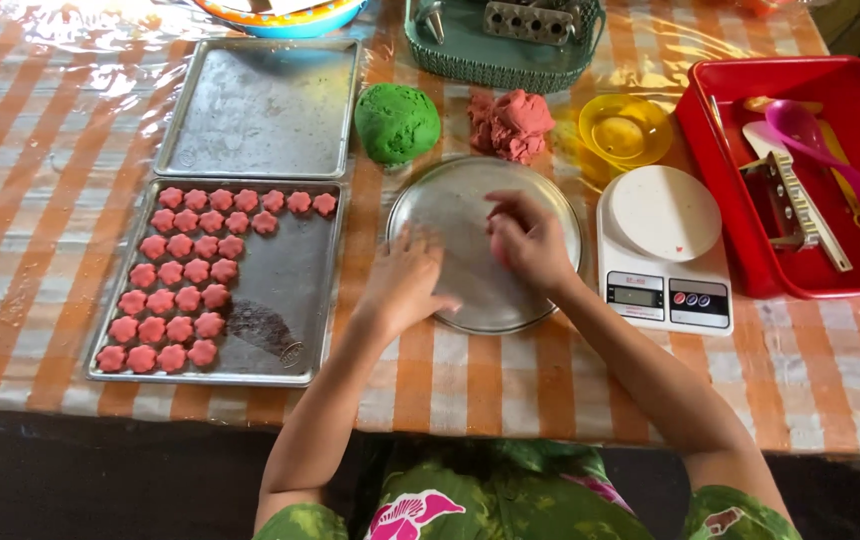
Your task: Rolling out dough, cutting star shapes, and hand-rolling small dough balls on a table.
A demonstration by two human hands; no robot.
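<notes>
Presently — shaping step | right hand (528,243) curls around a pink dough piece (499,250) over round metal plate (450,205) | left hand (405,280) flat, empty, steadying the rim | next move likely calls for firm, even pressing.

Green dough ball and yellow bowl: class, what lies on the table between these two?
In the head view, a lump of pink dough lies between the green dough ball and the yellow bowl.

Two bare forearms are seen, with no sleeves, rings or bracelets worn. The left hand (405,283) and right hand (528,243) are uncovered. A green leaf-patterned garment with pink flower motifs is worn.
</notes>
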